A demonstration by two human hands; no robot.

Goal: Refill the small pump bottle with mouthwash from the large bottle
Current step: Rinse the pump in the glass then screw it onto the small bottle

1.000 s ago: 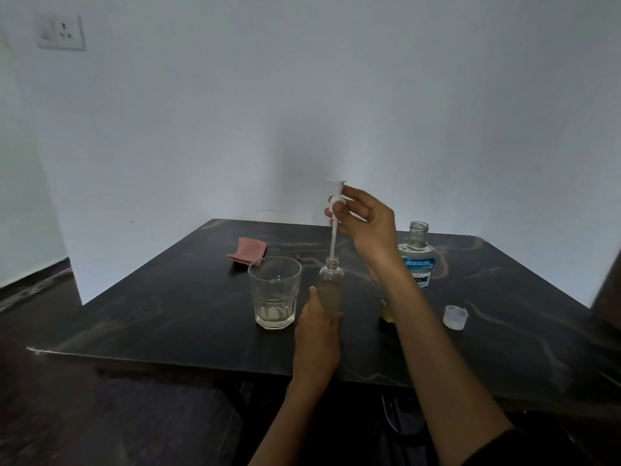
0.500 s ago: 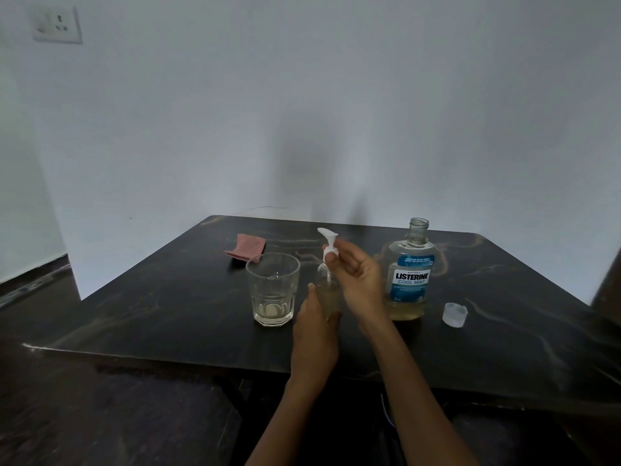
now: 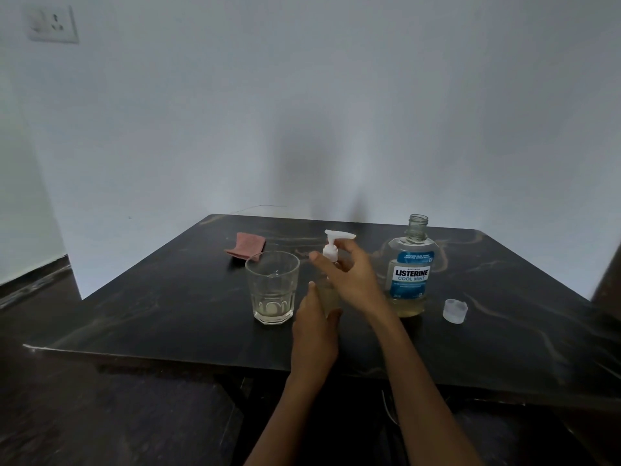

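The small clear pump bottle (image 3: 328, 297) stands on the dark table (image 3: 168, 307), mostly hidden by my hands. My left hand (image 3: 314, 326) grips its body from the near side. My right hand (image 3: 349, 274) holds the white pump head (image 3: 332, 245) at its collar, seated on the bottle's neck, nozzle pointing right. The large Listerine bottle (image 3: 410, 270) stands uncapped to the right, with a little yellowish liquid at its bottom. Its clear cap (image 3: 454, 310) lies on the table further right.
A drinking glass (image 3: 272, 286) with a thin layer of liquid stands just left of my hands. A folded pink cloth (image 3: 246, 245) lies behind it. A white wall rises past the table's far edge; dark floor lies to the left.
My right hand has lowered the pump head and its long tube into the small bottle until the collar sits on the neck. The left hand kept its hold on the bottle.
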